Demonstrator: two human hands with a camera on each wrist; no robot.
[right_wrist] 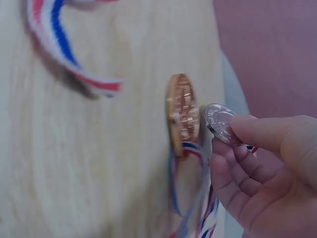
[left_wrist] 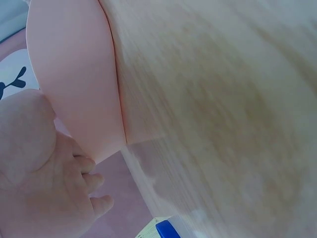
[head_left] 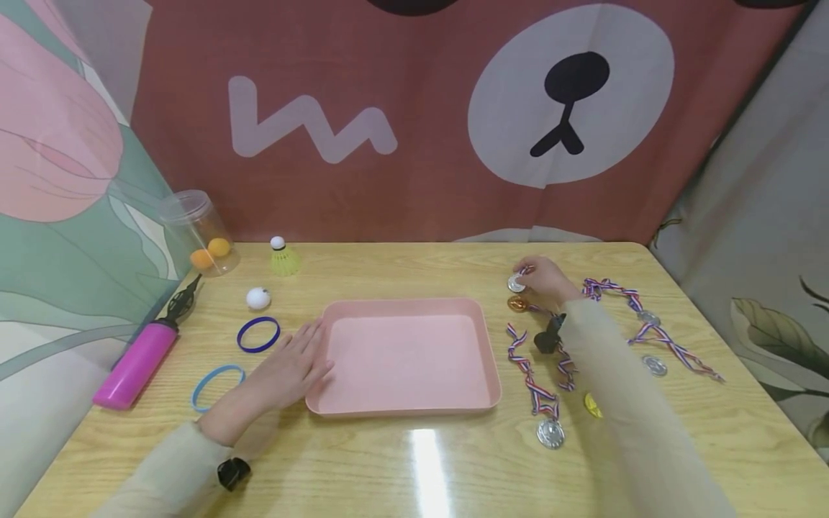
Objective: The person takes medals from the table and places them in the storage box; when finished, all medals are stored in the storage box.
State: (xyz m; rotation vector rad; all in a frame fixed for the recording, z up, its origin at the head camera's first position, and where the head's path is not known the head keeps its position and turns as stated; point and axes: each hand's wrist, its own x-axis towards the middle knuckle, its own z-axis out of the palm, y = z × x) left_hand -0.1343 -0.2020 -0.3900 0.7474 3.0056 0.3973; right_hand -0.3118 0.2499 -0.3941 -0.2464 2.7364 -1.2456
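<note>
Silver medal (right_wrist: 219, 121) in our right hand (head_left: 544, 279): we are pinching it between thumb and fingers.
We are holding it beside one bronze medal (head_left: 517, 303), right of one pink tray (head_left: 401, 356); three more silver medals (head_left: 550, 434) and one gold medal (head_left: 592, 405) are lying nearer us. Our left hand (head_left: 293, 368) is resting straight-fingered at the tray's left edge. Further left, two wristbands (head_left: 257, 350), one white ball (head_left: 258, 298), one shuttlecock (head_left: 283, 260), one pump (head_left: 139, 363) and one jar (head_left: 199, 224) with two orange balls (head_left: 219, 247) are sitting.

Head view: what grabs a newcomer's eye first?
Probably the big cartoon muzzle on the backdrop behind the table. Then the pink tray mid-table, the left hand at its left edge. Right of it, the right hand pinches a silver medal near other ribboned medals.
</note>
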